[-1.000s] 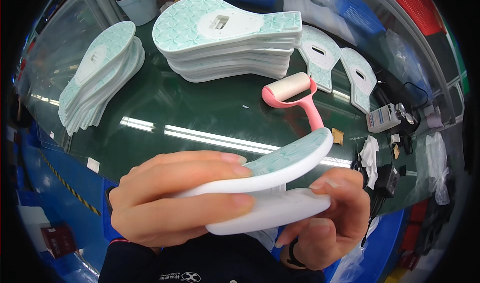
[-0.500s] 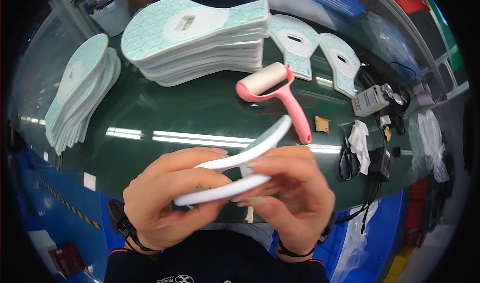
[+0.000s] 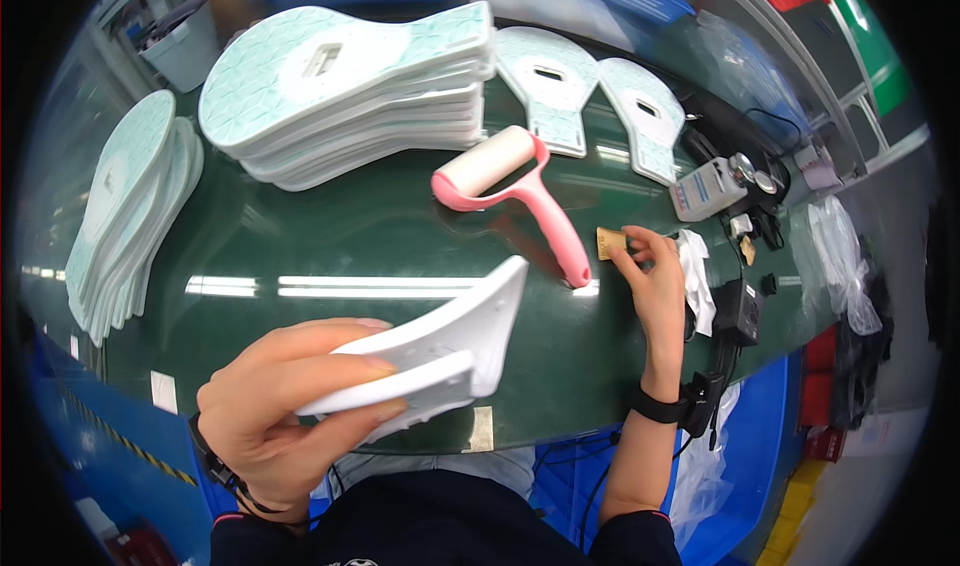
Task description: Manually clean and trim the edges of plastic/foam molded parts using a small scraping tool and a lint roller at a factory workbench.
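Left hand (image 3: 275, 401) clamps a gaping white plastic shell (image 3: 475, 316), unclosed; right hand's (image 3: 655, 281) at the tan square (image 3: 607, 243), pinch unclear; patterned panels (image 3: 265, 91) stand stacked, whether finished, unclear.

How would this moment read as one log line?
left hand: gripping curved white plastic | right hand: at small tan piece | nearby: pink-handled roller

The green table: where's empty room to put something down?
There's a bare patch between the left stack and the pink roller, in front of the big stack. The right side is crowded: white container, cloth, black adapter, right hand.
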Available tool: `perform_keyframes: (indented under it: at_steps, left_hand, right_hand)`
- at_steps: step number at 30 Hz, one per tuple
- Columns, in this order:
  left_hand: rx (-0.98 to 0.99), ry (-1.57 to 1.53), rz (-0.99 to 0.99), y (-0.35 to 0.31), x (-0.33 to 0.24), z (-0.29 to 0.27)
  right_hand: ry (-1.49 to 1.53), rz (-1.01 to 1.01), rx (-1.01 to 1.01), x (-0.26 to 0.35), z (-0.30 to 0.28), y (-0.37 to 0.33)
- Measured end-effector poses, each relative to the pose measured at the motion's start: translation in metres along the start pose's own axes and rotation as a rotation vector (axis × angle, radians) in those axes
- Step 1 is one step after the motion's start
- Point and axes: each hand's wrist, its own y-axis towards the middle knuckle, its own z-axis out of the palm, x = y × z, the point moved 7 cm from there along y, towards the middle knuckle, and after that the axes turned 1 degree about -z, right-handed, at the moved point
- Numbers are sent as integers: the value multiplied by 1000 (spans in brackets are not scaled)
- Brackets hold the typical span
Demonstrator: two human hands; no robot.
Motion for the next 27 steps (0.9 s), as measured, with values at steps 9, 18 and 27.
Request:
perform_keyframes:
  at_steps: [9, 18, 27]
  left_hand:
    - [162, -23, 21, 7, -7, 1]
    - [223, -56, -1, 4, -11, 6]
    - [274, -96, 22, 4, -18, 12]
  right_hand:
    - [825, -22, -88, 82, -28, -13]
    - [982, -561, 93, 225, -34, -85]
    - [858, -588, 13, 231, -32, -93]
